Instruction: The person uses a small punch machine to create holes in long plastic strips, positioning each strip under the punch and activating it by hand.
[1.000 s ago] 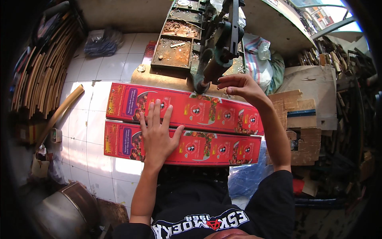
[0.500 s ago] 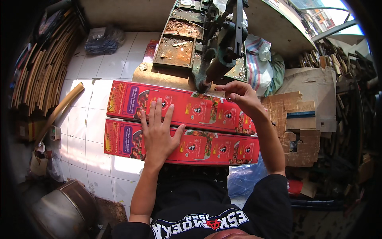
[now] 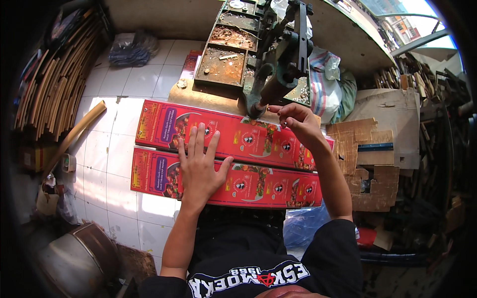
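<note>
My left hand (image 3: 202, 166) lies flat, fingers spread, across two long red printed panels. The farther panel (image 3: 233, 141) reaches under the head of a dark iron press (image 3: 257, 110); the nearer panel (image 3: 218, 193) lies alongside it, close to my body. Beside the tip of the press, my right hand (image 3: 297, 120) is pinched, its index finger stretched toward the tip. A tiny brass-coloured piece (image 3: 269, 108) shows at that fingertip, too small to name. Small shiny specks show near the thumb; what they are I cannot tell.
A compartmented metal tray (image 3: 220, 67) with small bits stands behind the panels, left of the press. At right are cut cardboard pieces (image 3: 350, 149) and a striped sack (image 3: 323, 87). Stacked boards (image 3: 64, 79) stand at far left; a metal drum (image 3: 74, 258) sits at lower left.
My right hand has shifted slightly, its index fingertip now at the press tip. My left hand stays flat on the panels.
</note>
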Demonstrator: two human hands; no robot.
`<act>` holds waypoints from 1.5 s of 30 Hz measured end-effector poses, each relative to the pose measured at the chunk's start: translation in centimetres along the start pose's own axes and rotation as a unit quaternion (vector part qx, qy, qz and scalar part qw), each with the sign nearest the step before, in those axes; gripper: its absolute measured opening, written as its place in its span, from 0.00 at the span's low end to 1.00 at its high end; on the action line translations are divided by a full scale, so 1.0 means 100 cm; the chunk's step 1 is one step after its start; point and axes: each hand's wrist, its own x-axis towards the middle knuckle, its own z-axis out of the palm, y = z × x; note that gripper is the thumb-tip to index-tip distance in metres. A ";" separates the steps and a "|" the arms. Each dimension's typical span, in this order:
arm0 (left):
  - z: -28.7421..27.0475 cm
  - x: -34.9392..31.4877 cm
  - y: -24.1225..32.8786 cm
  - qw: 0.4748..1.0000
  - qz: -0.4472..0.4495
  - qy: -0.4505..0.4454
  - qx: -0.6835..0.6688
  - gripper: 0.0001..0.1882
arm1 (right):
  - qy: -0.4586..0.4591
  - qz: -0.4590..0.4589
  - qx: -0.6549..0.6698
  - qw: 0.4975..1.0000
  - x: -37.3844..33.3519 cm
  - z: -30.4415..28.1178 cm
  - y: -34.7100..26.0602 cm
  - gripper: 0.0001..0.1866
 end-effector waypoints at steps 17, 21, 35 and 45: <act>-0.001 0.000 0.000 1.000 0.001 0.002 -0.006 0.36 | 0.017 -0.002 -0.054 0.998 0.007 0.002 0.002 0.17; -0.001 0.000 0.000 1.000 0.000 0.000 -0.008 0.36 | 0.011 0.025 -0.071 0.997 0.008 0.007 -0.004 0.16; -0.001 0.000 -0.001 1.000 0.002 0.004 -0.001 0.36 | 0.013 0.045 -0.077 0.996 0.007 0.014 -0.010 0.19; -0.001 0.000 -0.001 1.000 0.002 0.004 -0.003 0.36 | 0.000 -0.026 -0.178 0.984 0.007 0.004 0.001 0.22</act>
